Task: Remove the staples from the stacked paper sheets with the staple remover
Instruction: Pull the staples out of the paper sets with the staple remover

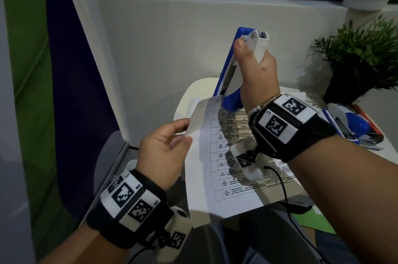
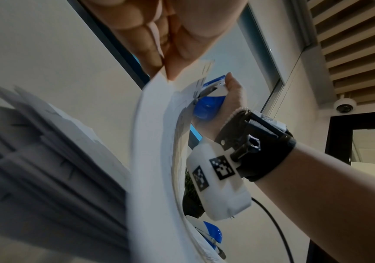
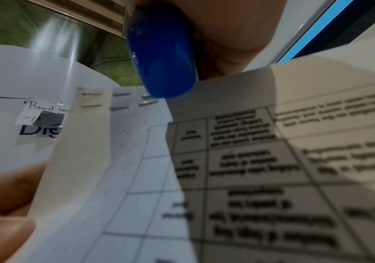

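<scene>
My left hand (image 1: 185,134) pinches the left edge of the stapled paper sheets (image 1: 215,166), which carry a printed table and are lifted off the desk. My right hand (image 1: 254,63) grips the blue and white staple remover (image 1: 228,74) upright, its lower blue end against the sheets' top edge. In the right wrist view the remover's blue nose (image 3: 161,58) sits on a row of several staples (image 3: 91,99) along the top edge of the sheets (image 3: 249,160). The left wrist view shows my left hand (image 2: 166,71) pinching the paper (image 2: 154,142), with the remover (image 2: 206,105) at its far edge.
A potted green plant (image 1: 361,56) stands at the right. Below it, a second blue and white stapler (image 1: 353,125) lies on a box. A white partition wall (image 1: 172,37) closes the back. A black cable (image 1: 284,188) hangs under my right wrist, and a green folder (image 1: 318,220) lies beneath the sheets.
</scene>
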`<state>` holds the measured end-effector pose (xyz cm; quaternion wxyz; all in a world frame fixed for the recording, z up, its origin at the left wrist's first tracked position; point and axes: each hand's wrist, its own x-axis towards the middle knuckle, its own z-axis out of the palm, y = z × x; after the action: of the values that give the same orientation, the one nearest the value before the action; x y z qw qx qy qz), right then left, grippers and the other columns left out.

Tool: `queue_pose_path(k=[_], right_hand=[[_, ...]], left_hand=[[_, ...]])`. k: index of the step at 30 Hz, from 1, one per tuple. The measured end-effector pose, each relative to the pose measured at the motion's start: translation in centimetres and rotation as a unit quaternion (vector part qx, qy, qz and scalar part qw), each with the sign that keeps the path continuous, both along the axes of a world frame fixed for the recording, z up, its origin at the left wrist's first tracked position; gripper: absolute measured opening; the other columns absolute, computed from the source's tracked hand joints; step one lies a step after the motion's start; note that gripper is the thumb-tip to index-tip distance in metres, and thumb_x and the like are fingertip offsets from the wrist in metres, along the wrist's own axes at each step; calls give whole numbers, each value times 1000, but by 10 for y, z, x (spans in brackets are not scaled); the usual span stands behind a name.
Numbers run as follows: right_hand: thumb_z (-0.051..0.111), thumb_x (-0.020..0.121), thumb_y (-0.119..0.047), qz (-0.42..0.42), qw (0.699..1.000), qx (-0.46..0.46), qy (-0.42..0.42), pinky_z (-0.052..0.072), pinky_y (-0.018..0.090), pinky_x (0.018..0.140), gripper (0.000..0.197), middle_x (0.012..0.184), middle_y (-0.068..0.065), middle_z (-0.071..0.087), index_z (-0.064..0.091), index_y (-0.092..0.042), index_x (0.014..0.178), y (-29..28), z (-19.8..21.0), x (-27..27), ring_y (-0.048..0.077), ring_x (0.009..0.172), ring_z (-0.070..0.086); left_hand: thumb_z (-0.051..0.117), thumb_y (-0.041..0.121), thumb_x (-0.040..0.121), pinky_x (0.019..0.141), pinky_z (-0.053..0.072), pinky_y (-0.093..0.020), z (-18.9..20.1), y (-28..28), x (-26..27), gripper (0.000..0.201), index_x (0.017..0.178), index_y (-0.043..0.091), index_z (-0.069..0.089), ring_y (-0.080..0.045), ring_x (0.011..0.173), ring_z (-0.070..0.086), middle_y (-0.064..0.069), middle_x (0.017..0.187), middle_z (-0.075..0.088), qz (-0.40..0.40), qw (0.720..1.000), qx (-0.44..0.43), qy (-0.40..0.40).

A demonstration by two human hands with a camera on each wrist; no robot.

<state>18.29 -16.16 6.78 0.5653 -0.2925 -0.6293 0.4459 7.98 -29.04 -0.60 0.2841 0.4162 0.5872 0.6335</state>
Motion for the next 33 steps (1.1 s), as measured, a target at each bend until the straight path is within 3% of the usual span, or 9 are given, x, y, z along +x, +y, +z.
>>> queue_pose_path(k=[10, 13, 17, 19, 22, 23, 25, 28, 33], right_hand=[[51, 81, -42, 8, 1000, 5, -9, 36, 12, 49, 28, 43, -17, 41, 42, -21, 65, -1, 1, -2, -2, 43, 40], [51, 80, -45, 29, 999, -13, -13, 41, 16, 57, 26, 51, -16, 44, 43, -23, 67, -1, 1, -2, 2, 50, 44], [51, 78, -50, 9, 998, -51, 34, 47, 36, 78, 24, 69, -9, 47, 46, -27, 75, 1, 6, 4, 12, 67, 47], [52, 75, -51, -28, 995, -69, 66, 46, 36, 82, 24, 71, -10, 47, 48, -28, 77, 4, 7, 11, 11, 70, 47], [53, 73, -51, -61, 991, -94, 76, 45, 34, 82, 25, 70, -11, 47, 50, -27, 77, 7, 0, 22, 9, 70, 47], [53, 73, -50, -71, 989, -102, 79, 45, 32, 80, 24, 69, -12, 48, 50, -27, 77, 8, -4, 25, 7, 69, 48], [54, 72, -48, -88, 985, -116, 93, 44, 25, 75, 21, 66, -16, 50, 52, -27, 77, 9, -14, 31, 2, 64, 50], [54, 71, -49, -107, 979, -141, 101, 44, 22, 67, 24, 65, -13, 50, 52, -26, 77, 10, -25, 37, 3, 61, 50], [57, 82, -49, -119, 976, -153, 96, 44, 22, 64, 24, 69, -10, 50, 51, -26, 79, 12, -35, 43, 5, 63, 49]], left_hand=[[58, -10, 83, 57, 52, -14, -3, -1, -1, 40, 86, 30, 66, -2, 75, 69, 18, 80, 72, -4, 1000, -1, 11], [57, -9, 84, 57, 53, -16, -3, 1, -1, 40, 87, 30, 65, -4, 76, 69, 12, 87, 72, 3, 1000, -2, -2], [55, -13, 83, 55, 53, -16, -7, 6, -6, 39, 90, 23, 65, -3, 70, 67, 14, 79, 71, 23, 999, -6, -49], [55, -14, 83, 57, 53, -15, -11, 8, -11, 36, 98, 18, 65, -4, 74, 66, 12, 88, 68, 48, 997, -12, -51], [55, -12, 84, 58, 53, -16, -17, 11, -17, 42, 92, 28, 65, -6, 76, 66, 17, 87, 68, 68, 997, -7, -35], [55, -12, 84, 61, 55, -17, -18, 9, -19, 44, 89, 31, 65, -3, 75, 66, 19, 84, 69, 73, 997, 3, -1], [53, -10, 84, 78, 52, -15, -19, 6, -22, 44, 89, 29, 70, 5, 84, 63, 20, 92, 68, 80, 982, 38, 168], [40, 5, 80, 82, 47, -16, -29, 4, -27, 39, 93, 17, 75, -2, 95, 58, 4, 103, 69, 37, 916, 52, 396], [35, 12, 77, 78, 47, -18, -41, 7, -33, 42, 87, 14, 76, -8, 95, 57, -1, 102, 70, -4, 882, 31, 469]])
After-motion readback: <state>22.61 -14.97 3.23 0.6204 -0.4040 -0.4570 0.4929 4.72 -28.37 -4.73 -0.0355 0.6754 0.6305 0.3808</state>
